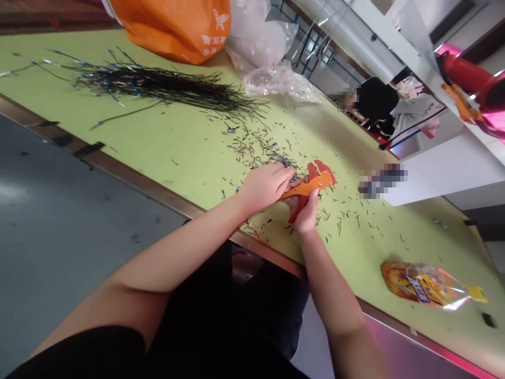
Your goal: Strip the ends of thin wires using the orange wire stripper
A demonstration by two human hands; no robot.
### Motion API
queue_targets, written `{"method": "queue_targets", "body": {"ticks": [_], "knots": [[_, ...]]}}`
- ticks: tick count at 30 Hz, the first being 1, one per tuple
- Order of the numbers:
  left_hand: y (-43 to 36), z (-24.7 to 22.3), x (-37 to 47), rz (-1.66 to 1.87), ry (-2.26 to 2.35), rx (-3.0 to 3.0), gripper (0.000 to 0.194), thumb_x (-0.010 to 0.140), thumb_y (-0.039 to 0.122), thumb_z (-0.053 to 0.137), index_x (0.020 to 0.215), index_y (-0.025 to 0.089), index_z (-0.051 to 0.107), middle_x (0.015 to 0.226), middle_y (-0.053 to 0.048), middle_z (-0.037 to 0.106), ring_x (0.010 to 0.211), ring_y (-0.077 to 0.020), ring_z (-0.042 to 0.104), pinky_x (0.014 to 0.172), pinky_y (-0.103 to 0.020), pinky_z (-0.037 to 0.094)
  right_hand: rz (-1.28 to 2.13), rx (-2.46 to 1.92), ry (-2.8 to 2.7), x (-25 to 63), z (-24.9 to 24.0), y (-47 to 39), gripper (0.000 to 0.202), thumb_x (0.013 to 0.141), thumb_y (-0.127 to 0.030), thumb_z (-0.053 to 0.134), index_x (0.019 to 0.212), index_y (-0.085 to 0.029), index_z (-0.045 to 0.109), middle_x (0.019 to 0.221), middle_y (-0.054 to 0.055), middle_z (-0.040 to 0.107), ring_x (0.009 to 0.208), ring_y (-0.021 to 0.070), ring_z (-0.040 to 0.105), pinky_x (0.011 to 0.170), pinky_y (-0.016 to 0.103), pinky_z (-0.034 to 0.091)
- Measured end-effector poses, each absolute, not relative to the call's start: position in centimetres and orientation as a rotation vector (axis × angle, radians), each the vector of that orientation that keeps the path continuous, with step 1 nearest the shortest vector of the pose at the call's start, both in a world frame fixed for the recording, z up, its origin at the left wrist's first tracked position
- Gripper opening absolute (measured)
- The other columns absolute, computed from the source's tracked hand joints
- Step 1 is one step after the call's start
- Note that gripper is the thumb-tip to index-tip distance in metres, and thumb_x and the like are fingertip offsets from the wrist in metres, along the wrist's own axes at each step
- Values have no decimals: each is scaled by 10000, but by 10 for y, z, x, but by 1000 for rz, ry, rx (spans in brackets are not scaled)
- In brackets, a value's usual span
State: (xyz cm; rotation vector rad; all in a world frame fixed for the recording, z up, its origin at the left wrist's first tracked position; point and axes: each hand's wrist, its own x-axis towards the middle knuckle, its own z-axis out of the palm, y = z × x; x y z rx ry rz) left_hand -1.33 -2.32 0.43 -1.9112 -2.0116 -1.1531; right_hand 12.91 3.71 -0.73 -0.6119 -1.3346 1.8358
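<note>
An orange and red wire stripper (pixel 315 181) is in my right hand (pixel 306 215), whose fingers wrap round its handles. Its jaws point away to the upper right. My left hand (pixel 268 181) is close against the tool's left side with its fingers curled together; what they pinch, if anything, is hidden. Around both hands, short dark wire offcuts and blue bits (pixel 260 150) lie scattered on the green tabletop (pixel 197 152). Farther left rests a long bundle of thin black wires (pixel 169 87), with blue tips at its left end.
An orange bag (pixel 177 29) and clear plastic bags (pixel 268 58) stand behind the wire bundle. A drink bottle with a yellow cap (pixel 430 284) lies on its side at the right. A white panel (pixel 445 171) juts over the table, and a person (pixel 414 108) sits beyond.
</note>
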Motion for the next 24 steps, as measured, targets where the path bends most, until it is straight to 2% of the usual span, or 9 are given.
{"method": "queue_targets", "body": {"ticks": [5, 8, 11, 15, 18, 21, 24], "knots": [[-27, 6, -5, -1176, -1924, -1940, 401, 1126, 311, 381, 1151, 216, 769, 903, -96, 760, 848, -210, 703, 705, -322, 494, 1717, -704, -1371, 129, -14, 40, 640, 867, -854, 487, 1030, -260, 657, 918, 113, 729, 1083, 340, 753, 705, 434, 655], [-28, 7, -3, -1167, -1902, -1961, 411, 1132, 311, 372, 1129, 221, 773, 866, -89, 755, 814, -208, 694, 666, -328, 466, 1679, -701, -1353, 131, -20, 42, 636, 855, -844, 540, 1095, -270, 674, 1012, 120, 743, 1073, 319, 748, 722, 421, 655], [-30, 10, -1, -1173, -1898, -1960, 405, 1131, 304, 376, 1106, 228, 773, 826, -76, 742, 780, -203, 680, 626, -331, 431, 1634, -680, -1347, 134, -25, 43, 611, 864, -823, 579, 1115, -278, 697, 1085, 121, 743, 1082, 300, 743, 813, 434, 665], [-34, 14, 0, -1179, -1922, -1960, 379, 1121, 293, 390, 1052, 236, 758, 789, -66, 715, 744, -192, 655, 611, -327, 410, 1557, -683, -1423, 140, -32, 45, 613, 875, -813, 596, 1131, -271, 728, 1144, 134, 748, 1229, 321, 715, 964, 468, 651], [-36, 15, 0, -1131, -1884, -1988, 353, 1109, 291, 411, 989, 231, 738, 754, -63, 684, 707, -192, 629, 598, -333, 393, 1532, -740, -1422, 144, -35, 45, 622, 859, -812, 623, 1161, -276, 715, 1149, 128, 743, 1210, 323, 730, 902, 448, 672], [-38, 14, 0, -1119, -1817, -1997, 335, 1111, 280, 416, 988, 232, 724, 718, -46, 654, 673, -183, 609, 580, -337, 365, 1537, -821, -1433, 146, -37, 44, 650, 878, -841, 559, 1140, -262, 699, 1064, 136, 736, 1144, 340, 748, 802, 450, 685], [-39, 14, 1, -1129, -1712, -1958, 310, 1107, 241, 425, 987, 219, 711, 703, -25, 643, 657, -165, 602, 575, -336, 353, 1514, -839, -1483, 147, -37, 44, 679, 896, -869, 494, 1079, -248, 699, 990, 139, 725, 1167, 357, 735, 823, 467, 682]]}}
